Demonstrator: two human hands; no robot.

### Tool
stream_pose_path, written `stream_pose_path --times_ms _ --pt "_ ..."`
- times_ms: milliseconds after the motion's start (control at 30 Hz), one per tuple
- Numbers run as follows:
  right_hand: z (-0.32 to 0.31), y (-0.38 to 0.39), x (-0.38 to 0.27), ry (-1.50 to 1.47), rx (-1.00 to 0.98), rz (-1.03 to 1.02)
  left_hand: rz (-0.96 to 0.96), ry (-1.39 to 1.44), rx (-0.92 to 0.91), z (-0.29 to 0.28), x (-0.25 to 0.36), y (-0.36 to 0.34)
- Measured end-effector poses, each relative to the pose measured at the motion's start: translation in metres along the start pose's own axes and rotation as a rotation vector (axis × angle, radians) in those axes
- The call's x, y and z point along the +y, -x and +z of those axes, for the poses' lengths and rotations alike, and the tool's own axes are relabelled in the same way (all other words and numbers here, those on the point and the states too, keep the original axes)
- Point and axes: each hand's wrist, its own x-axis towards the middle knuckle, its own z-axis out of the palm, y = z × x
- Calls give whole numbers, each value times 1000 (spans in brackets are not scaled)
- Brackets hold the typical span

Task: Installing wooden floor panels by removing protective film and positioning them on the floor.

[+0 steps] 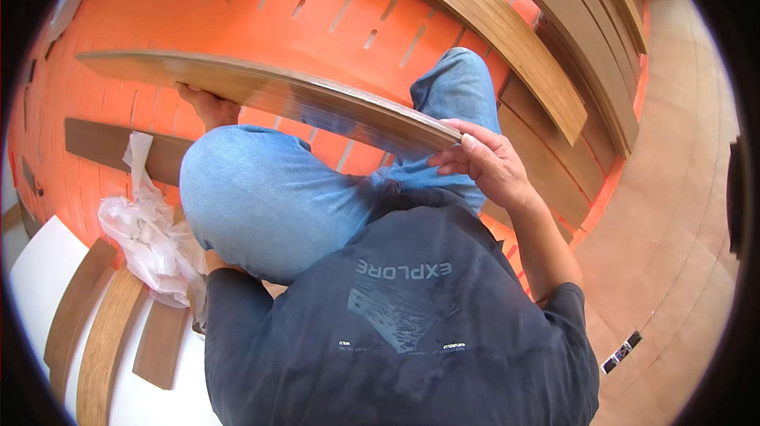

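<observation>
A long brown wooden floor plank (269,93) lies tilted across my front, over my bent knees, with its edge and glossy face showing. My right hand (483,158) grips its right end, thumb on top and fingers curled beneath. Near its left part, my left hand (209,106) supports the plank from below; the plank and my knee hide some of those fingers. Under the left part, a darker plank (119,145) lies on the orange slotted underlay (119,101).
Several long planks (475,6) lie stacked at the far right, near a tiled floor (673,173). Crumpled clear plastic (146,232) sits left of my knee. Short plank pieces (162,343) rest on a white sheet (43,260). A small dark strip (621,351) lies on the tiles.
</observation>
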Motion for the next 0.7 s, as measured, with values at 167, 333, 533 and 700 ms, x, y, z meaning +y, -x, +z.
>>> stream_pose_path --times_ms 167,333,533,700 --pt "-9 3 1 -161 -46 111 -15 -84 51 -28 -30 8" --pt "-13 11 7 -172 7 205 -157 75 123 -3 -41 33" --pt "-18 17 15 -292 -36 228 -159 -22 69 1 -48 36" --pt "-18 15 25 -309 -15 264 -133 -32 79 -7 -48 38"
